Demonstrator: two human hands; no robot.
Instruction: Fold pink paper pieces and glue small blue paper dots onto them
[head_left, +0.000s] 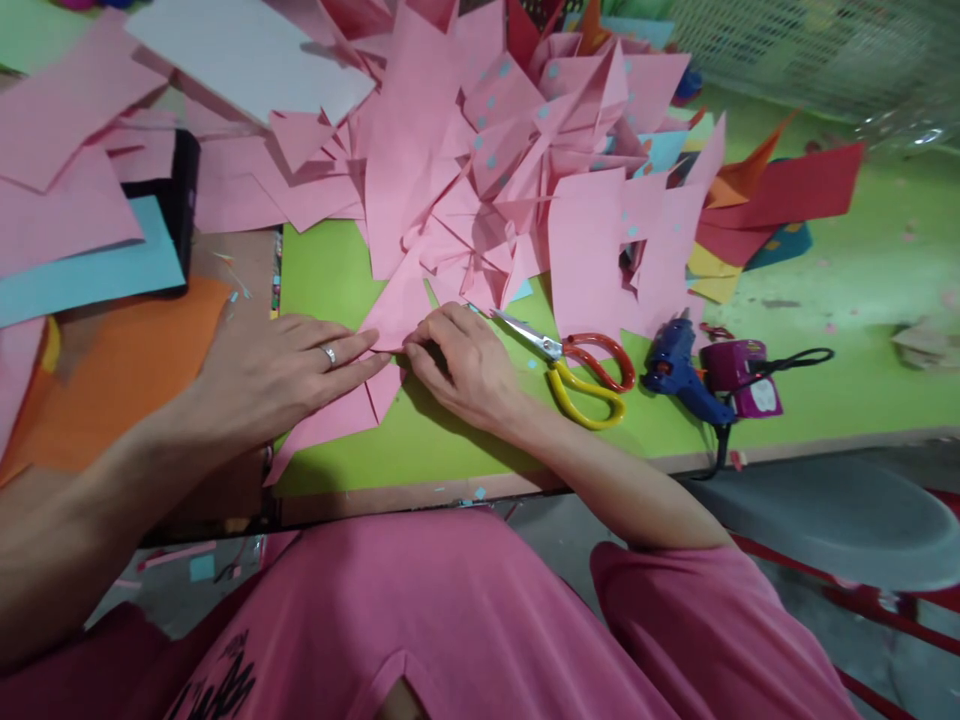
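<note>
A folded sheet of pink paper [337, 418] lies on the green tabletop in front of me. My left hand [296, 360], with a ring on one finger, rests over it with the fingers stretched out flat, pressing it down. At the fold, my right hand [465, 360] has its thumb and fingertips pinched on the paper's edge. Right beside that hand lie scissors [555, 350] with one red and one yellow handle, blades pointing up and left. Part of the pink sheet is hidden beneath my left fingers.
Pink paper pieces [412, 130] pile up across the back. A blue glue gun [679, 370] and a purple box [742, 375] with a black cord sit to the right. Orange paper [120, 370] lies at left; a grey stool [840, 515] stands beyond the table edge.
</note>
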